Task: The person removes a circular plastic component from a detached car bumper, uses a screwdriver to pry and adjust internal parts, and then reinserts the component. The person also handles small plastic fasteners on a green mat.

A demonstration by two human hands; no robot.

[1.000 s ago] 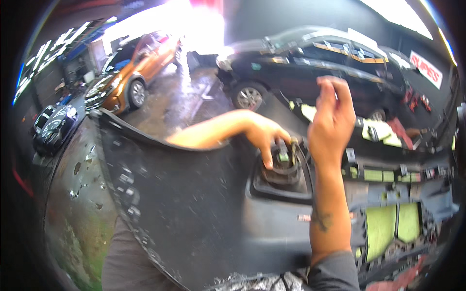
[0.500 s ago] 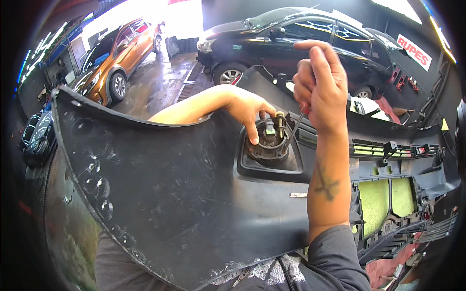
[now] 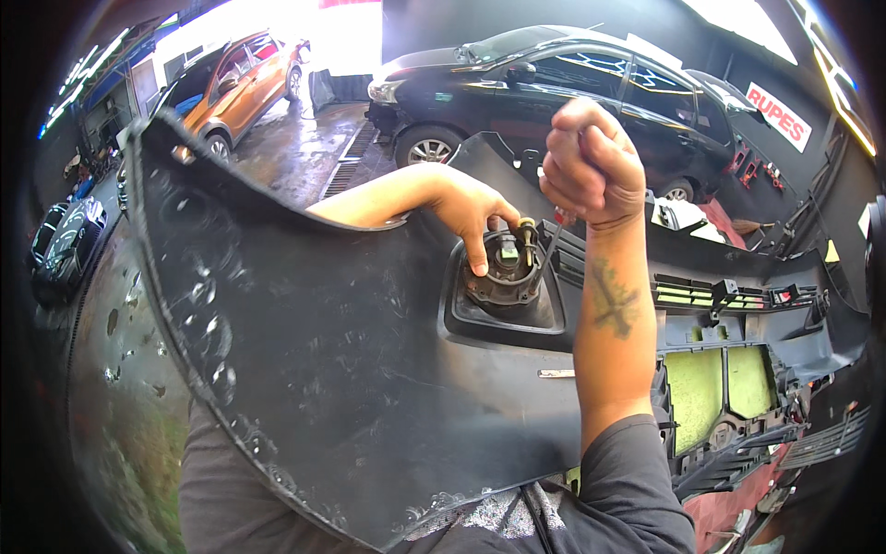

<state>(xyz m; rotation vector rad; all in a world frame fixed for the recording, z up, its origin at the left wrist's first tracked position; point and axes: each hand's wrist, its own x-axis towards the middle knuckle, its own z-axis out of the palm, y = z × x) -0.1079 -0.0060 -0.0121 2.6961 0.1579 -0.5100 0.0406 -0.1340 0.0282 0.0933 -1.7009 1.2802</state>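
Note:
A black car bumper (image 3: 341, 351) lies across my lap with its inner side toward me. Set in its recess is a round fog lamp (image 3: 498, 294), its back showing a grey-green connector and a pale adjuster screw. My left hand (image 3: 461, 210) reaches over the bumper's far edge and grips the lamp, thumb on the near side, fingers behind. Above and to the right, my right hand (image 3: 592, 168) is closed round the handle of a screwdriver (image 3: 548, 251). Most of the handle is hidden; a bit of red shows below the fist. The thin shaft slants down to the lamp's right rim, where its tip is hard to see.
The bumper continues right into a slatted grille (image 3: 706, 294) and an open lower frame (image 3: 724, 443). A dark car (image 3: 544, 92) stands beyond, with an orange car (image 3: 242, 88) at far left. Along the floor between them runs a drain grate (image 3: 351, 157).
The fingers of my right hand have turned and curled into a tighter fist on the screwdriver. My left hand keeps its grip on the fog lamp. The whole view has shifted slightly.

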